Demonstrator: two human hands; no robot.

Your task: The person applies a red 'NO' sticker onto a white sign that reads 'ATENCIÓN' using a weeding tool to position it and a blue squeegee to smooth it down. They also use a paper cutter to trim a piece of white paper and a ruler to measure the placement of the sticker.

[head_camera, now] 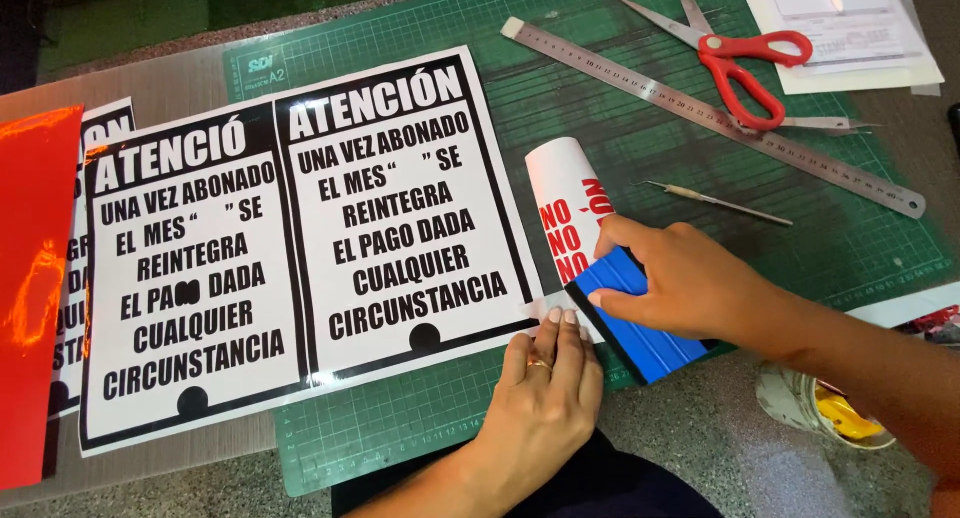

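Both forearms are bare as far as the frame shows, with no sleeves, no watch and no bracelet. The left hand (545, 398) wears one thin gold-coloured ring (on the ring finger, it seems). The right hand (680, 278) wears no ring on the fingers that show. The nails on both are short and plain. Dark clothing shows beneath the left forearm.

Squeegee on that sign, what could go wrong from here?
1. The left hand pins only the sign's bottom right corner, so a push from the blue squeegee in the right hand may shift or crease the sheet.
2. The white roll beside the squeegee is curling and could spring back over the work.
3. The open scissors and the thin pick lie near the right arm and might get knocked.
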